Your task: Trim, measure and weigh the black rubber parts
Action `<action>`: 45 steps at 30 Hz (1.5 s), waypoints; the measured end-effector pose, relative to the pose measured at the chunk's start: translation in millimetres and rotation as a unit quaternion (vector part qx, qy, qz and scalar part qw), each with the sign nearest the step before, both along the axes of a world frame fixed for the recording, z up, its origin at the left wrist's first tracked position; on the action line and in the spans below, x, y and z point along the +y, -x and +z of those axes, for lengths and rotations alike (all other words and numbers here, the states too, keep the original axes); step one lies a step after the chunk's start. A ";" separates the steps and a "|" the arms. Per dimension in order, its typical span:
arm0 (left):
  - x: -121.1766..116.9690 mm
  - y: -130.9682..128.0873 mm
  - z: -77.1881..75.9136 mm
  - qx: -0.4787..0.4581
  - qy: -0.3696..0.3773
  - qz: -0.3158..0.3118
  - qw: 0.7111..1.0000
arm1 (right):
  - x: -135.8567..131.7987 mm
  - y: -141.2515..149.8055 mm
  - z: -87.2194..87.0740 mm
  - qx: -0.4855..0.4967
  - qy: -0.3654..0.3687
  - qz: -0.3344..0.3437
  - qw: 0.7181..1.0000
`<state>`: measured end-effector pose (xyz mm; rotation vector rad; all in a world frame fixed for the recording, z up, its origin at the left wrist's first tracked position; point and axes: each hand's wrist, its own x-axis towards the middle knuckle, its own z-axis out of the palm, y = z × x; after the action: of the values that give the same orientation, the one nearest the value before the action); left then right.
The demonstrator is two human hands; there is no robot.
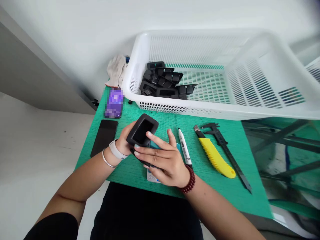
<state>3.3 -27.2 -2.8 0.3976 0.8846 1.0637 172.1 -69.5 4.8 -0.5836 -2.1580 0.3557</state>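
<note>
My left hand is closed around a black plastic housing with a rounded rectangular opening, held tilted above the table. My right hand reaches over it from the right. Its fingertips lie on the housing's rim and lower side, one of them at the opening. The outermost finger is raised, and a dark strip of the part shows between the other fingers and the thumb. Below my right hand sits a grey and teal device with buttons, mostly covered. A white marker lies just right of the hand.
Behind stands a white plastic basket with several black parts at its left end. A yellow utility knife and black calipers lie right on the green table. Two phones, one dark, one lit, and gloves are left.
</note>
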 end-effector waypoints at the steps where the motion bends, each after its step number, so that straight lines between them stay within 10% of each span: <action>1: 0.6 0.9 1.5 0.007 -0.005 0.001 1.000 | -0.7 -1.6 1.3 0.018 0.010 -0.002 1.000; 8: -1.8 -2.2 -10.0 0.093 -0.174 -0.051 0.979 | 9.4 -12.7 -5.0 0.141 0.020 -0.264 0.954; 13: -8.6 -9.8 -22.7 0.258 -0.350 -0.051 0.899 | 7.8 0.2 -8.5 0.011 0.047 -0.219 0.974; 18: -8.2 -13.7 -0.8 0.322 -0.333 -0.015 0.886 | 0.9 6.6 -2.6 0.005 0.040 -0.172 0.984; 26: -8.3 -19.1 0.8 0.352 -0.382 -0.040 0.854 | 4.4 -0.5 -6.9 0.114 0.055 -0.333 0.934; 32: -10.7 -20.8 -5.8 0.364 -0.464 -0.055 0.806 | 2.7 4.1 -3.9 0.111 0.143 -0.199 0.963; 41: 2.1 -10.1 2.8 0.318 -0.323 -0.026 0.891 | 11.6 -5.5 4.7 0.077 0.144 -0.048 0.985; 45: 8.9 -3.7 0.9 0.175 -0.252 -0.004 0.952 | 11.8 -9.0 4.8 0.136 0.156 -0.128 0.970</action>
<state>7.0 -18.3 -1.9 1.0424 0.9118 1.2313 181.1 -57.7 9.6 -0.9237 -1.7498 0.6009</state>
